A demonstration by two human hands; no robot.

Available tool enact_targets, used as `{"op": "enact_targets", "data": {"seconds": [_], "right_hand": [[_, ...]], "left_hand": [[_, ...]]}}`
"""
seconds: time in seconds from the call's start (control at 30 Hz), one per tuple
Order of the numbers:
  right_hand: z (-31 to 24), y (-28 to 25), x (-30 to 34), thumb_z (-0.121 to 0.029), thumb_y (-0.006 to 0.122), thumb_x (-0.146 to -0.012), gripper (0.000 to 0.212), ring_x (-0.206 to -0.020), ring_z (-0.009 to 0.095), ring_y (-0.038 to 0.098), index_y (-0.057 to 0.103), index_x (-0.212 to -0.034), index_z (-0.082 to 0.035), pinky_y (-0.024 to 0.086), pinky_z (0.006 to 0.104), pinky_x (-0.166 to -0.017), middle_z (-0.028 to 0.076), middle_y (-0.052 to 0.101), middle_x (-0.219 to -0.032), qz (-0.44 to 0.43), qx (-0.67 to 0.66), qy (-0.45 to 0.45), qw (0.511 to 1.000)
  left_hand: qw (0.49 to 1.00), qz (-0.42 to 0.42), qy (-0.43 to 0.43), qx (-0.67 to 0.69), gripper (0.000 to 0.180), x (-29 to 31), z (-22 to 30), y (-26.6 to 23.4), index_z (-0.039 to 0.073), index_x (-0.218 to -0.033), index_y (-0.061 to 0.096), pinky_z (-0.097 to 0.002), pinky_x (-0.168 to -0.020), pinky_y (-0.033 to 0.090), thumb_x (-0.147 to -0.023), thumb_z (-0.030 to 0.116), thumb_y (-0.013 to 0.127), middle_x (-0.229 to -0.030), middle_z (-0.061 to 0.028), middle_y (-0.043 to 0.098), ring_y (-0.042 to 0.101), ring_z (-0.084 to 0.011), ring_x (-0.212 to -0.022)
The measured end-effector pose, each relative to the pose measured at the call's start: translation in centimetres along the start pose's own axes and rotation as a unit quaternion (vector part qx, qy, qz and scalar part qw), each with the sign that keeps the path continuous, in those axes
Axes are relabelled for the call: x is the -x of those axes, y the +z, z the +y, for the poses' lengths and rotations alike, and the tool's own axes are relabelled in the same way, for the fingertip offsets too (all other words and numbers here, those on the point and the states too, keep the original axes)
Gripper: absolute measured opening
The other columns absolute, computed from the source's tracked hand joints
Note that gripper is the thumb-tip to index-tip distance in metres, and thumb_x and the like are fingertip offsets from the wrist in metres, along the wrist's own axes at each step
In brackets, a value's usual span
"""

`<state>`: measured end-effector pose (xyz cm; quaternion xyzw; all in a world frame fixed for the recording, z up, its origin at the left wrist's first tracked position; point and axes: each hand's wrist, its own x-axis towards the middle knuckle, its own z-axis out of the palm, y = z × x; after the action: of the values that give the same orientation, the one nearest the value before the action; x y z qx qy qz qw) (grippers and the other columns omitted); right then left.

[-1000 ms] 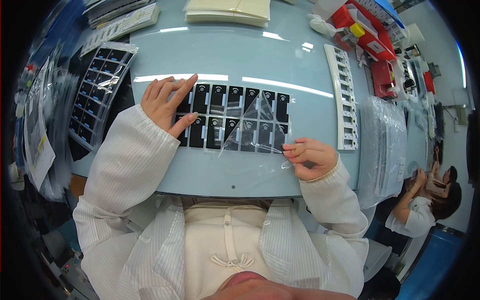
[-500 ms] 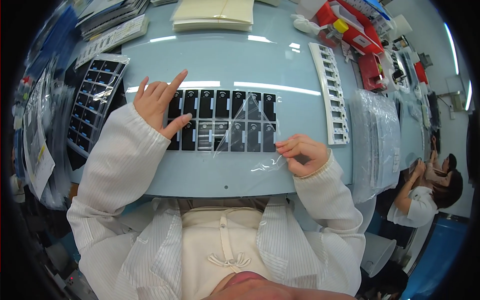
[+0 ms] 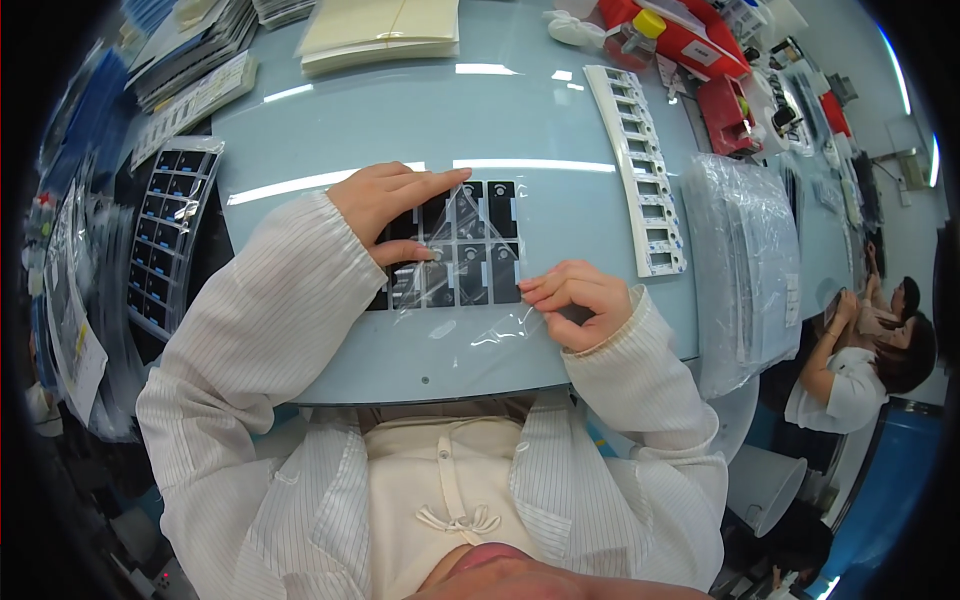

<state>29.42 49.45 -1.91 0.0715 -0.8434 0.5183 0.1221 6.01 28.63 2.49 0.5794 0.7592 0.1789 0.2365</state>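
Note:
On the table in front of me lies a sheet of black rectangular pieces (image 3: 502, 212) in two rows, each with a pale blue strip along one side. A clear plastic film (image 3: 452, 322) is partly lifted over it, folded back and wrinkled at the near edge. My right hand (image 3: 582, 305) pinches the film at the sheet's near right corner. Stretched across the sheet's left part, my left hand (image 3: 385, 212) has its fingers extended and thumb apart, resting on the film or pieces and hiding several of them.
To the left is a similar wrapped sheet of black pieces (image 3: 160, 245) beside hanging plastic sleeves (image 3: 90, 330). A white slotted strip (image 3: 640, 170) and a clear-wrapped stack (image 3: 740, 270) stand right. Cream sheets (image 3: 385, 30) and a yellow-capped jar (image 3: 635, 40) lie farther back.
My left hand has moved right over the sheet, its fingers now down across the middle pieces. My right hand keeps its pinch on the film. The view has shifted slightly.

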Motion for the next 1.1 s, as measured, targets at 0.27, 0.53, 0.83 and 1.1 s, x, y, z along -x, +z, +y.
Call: {"op": "enact_targets", "data": {"seconds": [0.27,0.53,0.83,1.1], "right_hand": [[-1.6,0.2,1.4,0.006,0.064,-0.067,0.015,-0.098,0.023,0.071,0.061,-0.076,-0.005,0.048,0.0411,-0.092,0.007,0.073,-0.090,-0.017,0.060,0.015,0.998],[-3.9,0.8,4.9,0.006,0.065,-0.067,0.017,-0.093,0.018,0.072,0.063,-0.078,-0.007,0.049,0.0357,-0.083,0.006,0.074,-0.090,0.026,0.112,0.028,0.993],[-4.5,-1.6,8.5,0.007,0.062,-0.061,0.015,-0.086,0.020,0.074,0.062,-0.070,-0.005,0.049,0.0332,-0.078,0.006,0.074,-0.081,0.063,0.144,0.075,0.985],[-5.2,-2.6,11.7,0.006,0.058,-0.059,0.013,-0.084,0.020,0.074,0.061,-0.065,-0.006,0.048,0.0331,-0.078,0.006,0.073,-0.076,0.085,0.098,0.128,0.983]], "left_hand": [[0.994,-0.003,0.070,-0.080,0.084,0.1,-1.8,1.0,0.019,-0.151,0.031,-0.0440,-0.114,0.036,-0.079,0.039,0.070,-0.144,-0.0113,0.049,0.043,-0.0292,-0.136],[0.993,0.000,0.024,-0.116,0.095,0.3,-1.8,1.5,0.015,-0.152,0.029,-0.0445,-0.116,0.031,-0.071,0.045,0.069,-0.146,-0.0108,0.046,0.038,-0.0303,-0.139],[0.990,-0.028,-0.005,-0.137,0.089,0.2,-1.6,1.4,0.026,-0.155,0.019,-0.0466,-0.118,0.029,-0.079,0.057,0.055,-0.151,-0.0100,0.041,0.034,-0.0287,-0.141],[0.988,-0.034,-0.037,-0.143,0.092,0.3,-0.7,1.2,0.023,-0.154,0.022,-0.0464,-0.116,0.032,-0.077,0.049,0.063,-0.149,-0.0118,0.042,0.038,-0.0312,-0.138]]}}
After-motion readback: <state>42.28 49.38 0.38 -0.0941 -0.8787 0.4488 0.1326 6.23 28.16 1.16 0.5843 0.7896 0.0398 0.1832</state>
